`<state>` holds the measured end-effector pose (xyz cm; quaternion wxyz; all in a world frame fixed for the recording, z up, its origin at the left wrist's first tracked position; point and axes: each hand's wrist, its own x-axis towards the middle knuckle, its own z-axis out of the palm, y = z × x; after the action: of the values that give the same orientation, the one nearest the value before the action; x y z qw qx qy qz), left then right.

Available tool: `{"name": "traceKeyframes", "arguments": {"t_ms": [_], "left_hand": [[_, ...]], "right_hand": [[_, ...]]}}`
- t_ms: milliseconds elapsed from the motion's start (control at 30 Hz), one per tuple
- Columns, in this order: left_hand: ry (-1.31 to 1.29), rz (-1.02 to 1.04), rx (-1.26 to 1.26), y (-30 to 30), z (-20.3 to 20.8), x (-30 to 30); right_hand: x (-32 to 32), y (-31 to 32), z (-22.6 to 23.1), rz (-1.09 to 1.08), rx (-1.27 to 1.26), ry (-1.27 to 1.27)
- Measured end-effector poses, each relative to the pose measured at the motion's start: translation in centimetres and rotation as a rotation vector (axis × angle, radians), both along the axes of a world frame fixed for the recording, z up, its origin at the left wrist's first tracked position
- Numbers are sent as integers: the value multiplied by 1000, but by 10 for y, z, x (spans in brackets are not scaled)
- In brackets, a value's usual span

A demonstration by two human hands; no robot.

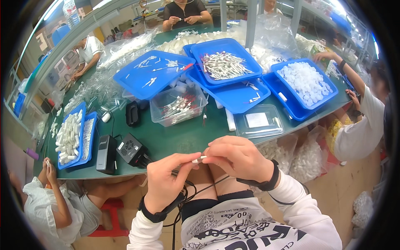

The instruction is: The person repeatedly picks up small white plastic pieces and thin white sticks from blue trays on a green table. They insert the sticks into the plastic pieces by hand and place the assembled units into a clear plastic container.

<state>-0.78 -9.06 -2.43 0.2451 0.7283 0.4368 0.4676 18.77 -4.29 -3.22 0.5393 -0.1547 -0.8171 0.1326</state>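
Note:
Over my lap, just off the table's front edge, both hands meet at a small white cylindrical part with a darker band in its middle. My left hand pinches its left end between thumb and forefinger. My right hand pinches the other end, its fingers curled in and partly covering it. Beyond my hands, a clear plastic bin holds thin white parts with red wires. A clear lidded box with a white label lies ahead of my right hand.
Blue trays with white parts spread across the green table. A black boxy device and a grey power bank stand at the front left. Co-workers sit left, right and opposite. Bags of white parts lie below the right edge.

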Motion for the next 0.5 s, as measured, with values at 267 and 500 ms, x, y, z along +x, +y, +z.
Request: {"name": "traceKeyframes", "arguments": {"t_ms": [267, 500], "left_hand": [[-78, -39, -103, -6, 4, 5], [-100, -71, -172, -10, 3, 7]], "right_hand": [[10, -2, 2, -25, 221, -107], [14, -4, 5, -18, 384, -214]]}}
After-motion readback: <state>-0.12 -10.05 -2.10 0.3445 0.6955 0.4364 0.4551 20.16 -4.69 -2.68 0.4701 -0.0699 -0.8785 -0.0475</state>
